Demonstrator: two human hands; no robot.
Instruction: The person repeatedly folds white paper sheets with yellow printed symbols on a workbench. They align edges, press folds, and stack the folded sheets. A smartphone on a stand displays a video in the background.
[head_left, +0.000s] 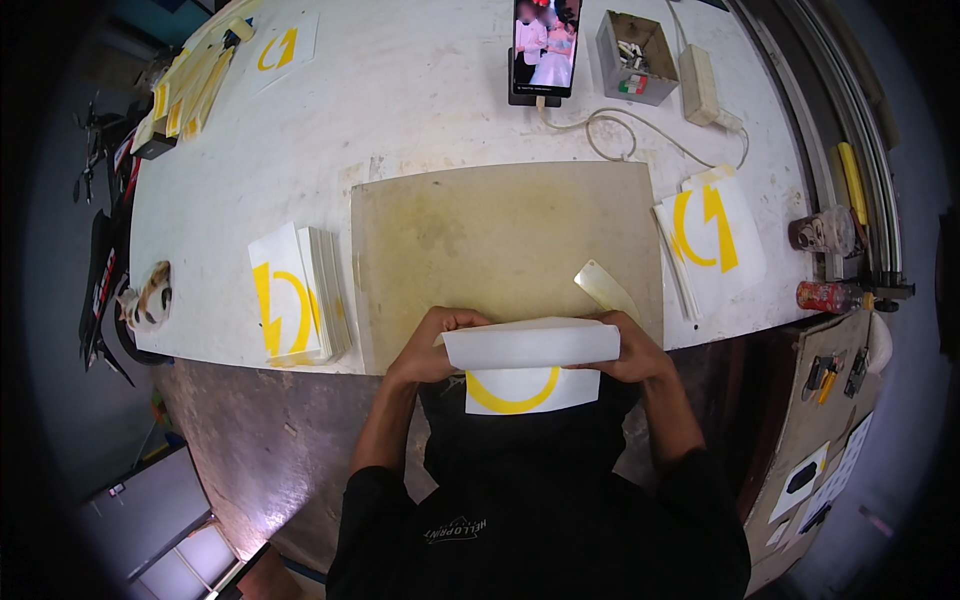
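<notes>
Between my hands, at the near edge of the table, is a white sheet (pixel 532 345) with its upper part curled over. A flat white part with a yellow arc (pixel 512 408) shows below the curl. My left hand (pixel 437 345) is closed on the sheet's left end, and my right hand (pixel 636 349) grips its right end; some fingers are hidden behind the paper. Just beyond lies a beige mat (pixel 480 235), and on it, close to my right hand, rests a pale flat blade-shaped piece (pixel 604 286) with a small hole.
Stacks of white sheets with yellow marks flank the mat: a left stack (pixel 288 300) and a right stack (pixel 712 232). Farther back are a phone (pixel 544 45) on a stand, a cable, a grey box (pixel 637 60) and a power strip (pixel 699 85). A cat (pixel 150 298) is at the left edge.
</notes>
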